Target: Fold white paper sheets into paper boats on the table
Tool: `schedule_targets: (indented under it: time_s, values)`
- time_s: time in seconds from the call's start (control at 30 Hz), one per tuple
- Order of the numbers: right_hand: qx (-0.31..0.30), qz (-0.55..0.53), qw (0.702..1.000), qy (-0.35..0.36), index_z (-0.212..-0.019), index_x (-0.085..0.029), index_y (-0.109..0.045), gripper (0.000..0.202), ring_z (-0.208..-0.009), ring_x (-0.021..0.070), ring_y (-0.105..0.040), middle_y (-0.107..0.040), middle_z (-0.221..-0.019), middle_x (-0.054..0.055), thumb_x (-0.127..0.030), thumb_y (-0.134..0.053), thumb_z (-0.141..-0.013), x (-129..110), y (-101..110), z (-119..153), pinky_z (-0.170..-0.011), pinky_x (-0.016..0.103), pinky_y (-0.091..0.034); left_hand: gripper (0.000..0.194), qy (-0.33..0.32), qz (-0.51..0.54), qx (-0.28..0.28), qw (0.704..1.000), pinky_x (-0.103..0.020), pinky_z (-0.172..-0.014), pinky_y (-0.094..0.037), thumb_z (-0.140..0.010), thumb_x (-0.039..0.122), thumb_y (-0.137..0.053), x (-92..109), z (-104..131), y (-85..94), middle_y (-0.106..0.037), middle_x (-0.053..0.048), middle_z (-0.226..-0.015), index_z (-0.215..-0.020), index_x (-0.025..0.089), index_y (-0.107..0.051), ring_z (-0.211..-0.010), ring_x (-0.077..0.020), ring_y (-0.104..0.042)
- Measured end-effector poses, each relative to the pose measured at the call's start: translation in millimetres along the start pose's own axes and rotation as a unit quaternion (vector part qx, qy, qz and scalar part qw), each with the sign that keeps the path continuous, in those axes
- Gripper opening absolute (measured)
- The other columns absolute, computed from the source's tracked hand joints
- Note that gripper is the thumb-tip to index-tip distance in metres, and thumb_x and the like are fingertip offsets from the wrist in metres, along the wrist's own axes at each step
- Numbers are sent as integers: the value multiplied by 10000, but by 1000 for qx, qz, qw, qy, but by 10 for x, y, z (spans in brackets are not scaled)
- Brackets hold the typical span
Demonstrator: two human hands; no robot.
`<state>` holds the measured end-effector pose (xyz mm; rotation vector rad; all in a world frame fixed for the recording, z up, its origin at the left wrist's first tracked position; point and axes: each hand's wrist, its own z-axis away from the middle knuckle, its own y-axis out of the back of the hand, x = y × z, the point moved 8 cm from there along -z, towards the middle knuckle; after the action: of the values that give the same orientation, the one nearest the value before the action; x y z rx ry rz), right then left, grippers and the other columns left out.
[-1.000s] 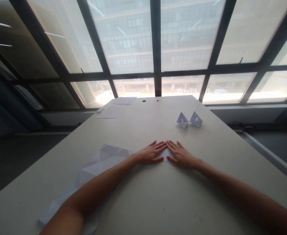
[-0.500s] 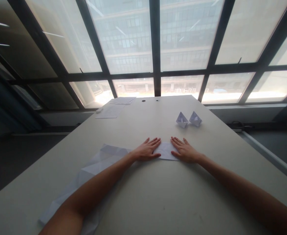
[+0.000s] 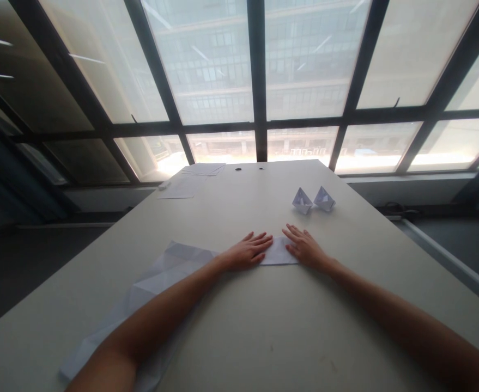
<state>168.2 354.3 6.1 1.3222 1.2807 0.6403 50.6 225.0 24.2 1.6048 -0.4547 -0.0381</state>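
A small folded sheet of white paper (image 3: 278, 253) lies flat on the white table (image 3: 239, 321) between my hands. My left hand (image 3: 248, 251) rests palm down over its left end, with the fingers stretched out. On the right end lies my right hand (image 3: 303, 247), also palm down, its fingers spread. Both hands cover part of the paper, so its full outline is hidden. Nothing is gripped in either hand. Beyond my right hand, two folded paper boats (image 3: 302, 201) stand side by side, their points upward.
A large creased sheet of white paper (image 3: 157, 277) lies under and beside my left forearm. Several flat sheets (image 3: 177, 189) are at the table's far left corner. Tall windows with dark frames (image 3: 259, 81) rise past the far edge.
My left hand has slid slightly right over the folded paper, its thumb now closer to the fingers. My right hand has shifted a little and turned. The view has moved slightly.
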Motion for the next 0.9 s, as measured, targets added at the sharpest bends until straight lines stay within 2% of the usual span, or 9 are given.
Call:
schedule_targets:
  time_s: [0.07,0.13,0.23,0.33,0.47,0.77,0.9]
  values:
    - [23,-30,999,35,-1460,-251,-405,509,-1431,232,-282,-341,-1538,93,-270,-431,-952,-125,38,-9,-1148,503,-232,572,-7,10,2,1000,-433,-1195,-60,-1009,325,-399,26,-3,20,-264,-14,-1567,-1537,332,-178,-1467,-207,-166]
    - [9,-56,994,90,-1434,-276,-446,478,-1402,210,-345,-431,-1488,72,-246,-419,-958,-269,38,2,-1151,472,-246,573,-3,12,5,1000,-428,-1196,-70,-1008,341,-409,22,-9,25,-267,-11,-1566,-1535,335,-185,-1464,-210,-180]
    - [-38,-59,989,131,-1490,-268,-347,545,-1418,222,-311,-383,-1515,72,-369,-442,-963,-396,25,47,-1163,481,-214,598,4,12,5,1000,-427,-1195,-79,-995,413,-436,15,-20,18,-257,-11,-1570,-1534,336,-189,-1463,-224,-185]
    - [-63,-38,988,133,-1537,-220,-211,737,-1447,257,-232,-267,-1561,104,-533,-478,-926,-440,54,86,-1181,500,-130,665,6,11,3,1000,-429,-1194,-76,-970,515,-444,30,-23,27,-230,-22,-1577,-1541,325,-160,-1466,-243,-174]
    - [-76,-32,987,136,-1545,-195,-170,869,-1451,281,-212,-240,-1568,119,-650,-486,-876,-488,83,102,-1187,500,-98,796,0,2,-11,1000,-429,-1193,-46,-920,608,-476,69,-7,45,-170,-41,-1591,-1551,300,-100,-1473,-262,-132]
    - [-63,-31,990,121,-1528,-190,-248,846,-1444,282,-236,-265,-1560,128,-662,-491,-869,-443,45,82,-1179,494,-144,791,21,-9,-19,1000,-430,-1196,-49,-914,638,-458,45,-5,26,-178,-37,-1591,-1550,302,-130,-1471,-257,-152]
    - [-52,-33,991,123,-1482,-208,-372,739,-1429,292,-275,-320,-1536,139,-609,-521,-879,-416,69,85,-1162,518,-180,743,30,5,-6,1000,-439,-1196,-74,-916,610,-483,19,-7,45,-235,-27,-1579,-1537,315,-200,-1467,-247,-175]
